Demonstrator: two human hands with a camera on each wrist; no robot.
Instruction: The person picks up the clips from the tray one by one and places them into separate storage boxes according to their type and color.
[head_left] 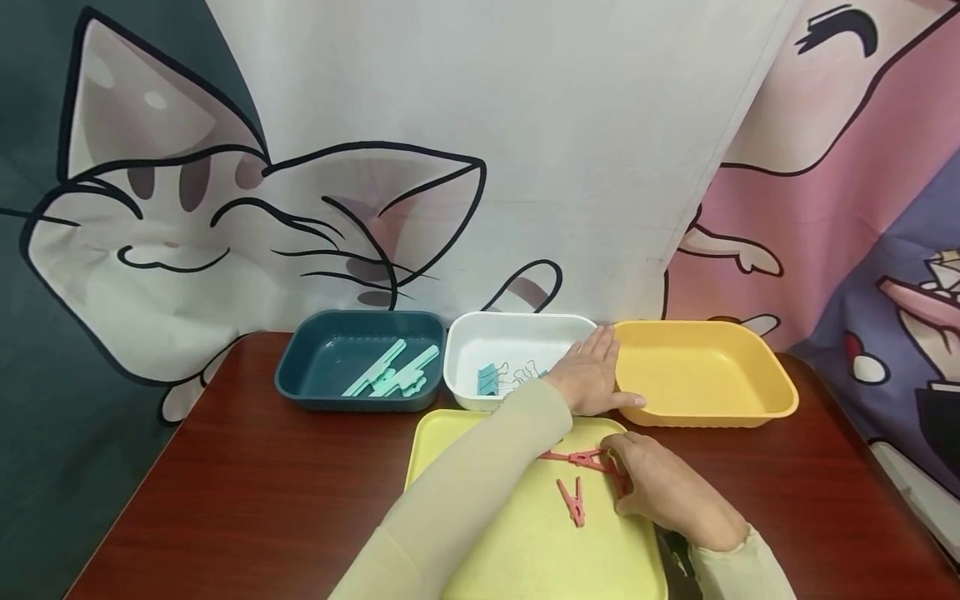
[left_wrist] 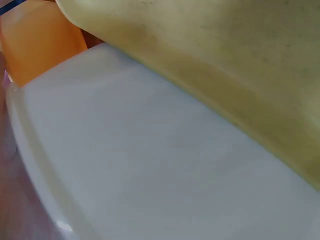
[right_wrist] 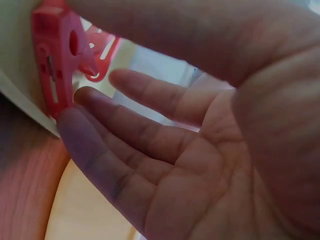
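My left hand [head_left: 588, 375] lies with its fingers straight over the right rim of the white box [head_left: 480, 325], beside the yellow box [head_left: 701, 417]. At the right side of the yellow tray [head_left: 555, 558], my right hand [head_left: 663, 483] pinches a red clothespin [right_wrist: 52, 60] between thumb and fingertip. Other red clothespins lie on the tray, one [head_left: 573, 504] apart in the middle and some near the right fingers. Inside the white box are teal binder clips [head_left: 488, 380] with wire handles, partly hidden by the left arm.
A dark teal box [head_left: 300, 367] at the left holds several mint-green clips [head_left: 382, 371]. All three boxes stand in a row at the back of the brown table [head_left: 225, 483]. Behind them hangs a cartoon-printed curtain [head_left: 525, 125].
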